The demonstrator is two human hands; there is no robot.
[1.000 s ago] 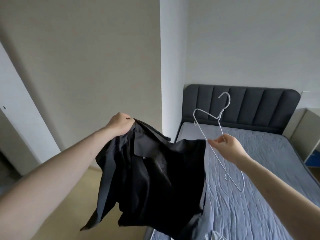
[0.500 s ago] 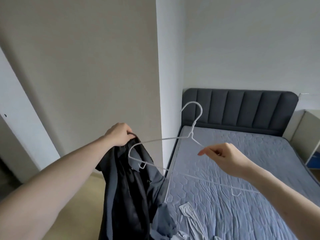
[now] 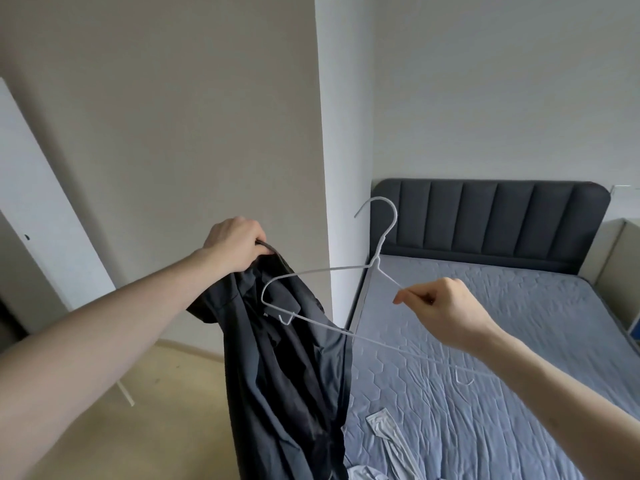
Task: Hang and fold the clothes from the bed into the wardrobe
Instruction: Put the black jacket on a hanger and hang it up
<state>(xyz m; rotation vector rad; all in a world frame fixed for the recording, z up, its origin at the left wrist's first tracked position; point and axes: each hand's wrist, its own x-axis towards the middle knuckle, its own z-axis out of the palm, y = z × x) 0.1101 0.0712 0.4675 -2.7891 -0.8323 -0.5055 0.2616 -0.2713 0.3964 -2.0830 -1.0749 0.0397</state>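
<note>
Task at an early stage. The left hand (image 3: 235, 245) grips the collar of a dark shirt (image 3: 287, 368), which hangs limp off the bed's left edge. The right hand (image 3: 440, 306) pinches a thin white wire hanger (image 3: 332, 271), one shoulder loop lying against the collar opening; not yet threaded. Fabric smooth, slightly glossy. A pale garment (image 3: 388, 434) remains on the quilted bed (image 3: 502, 341). Wardrobe not identifiable.
</note>
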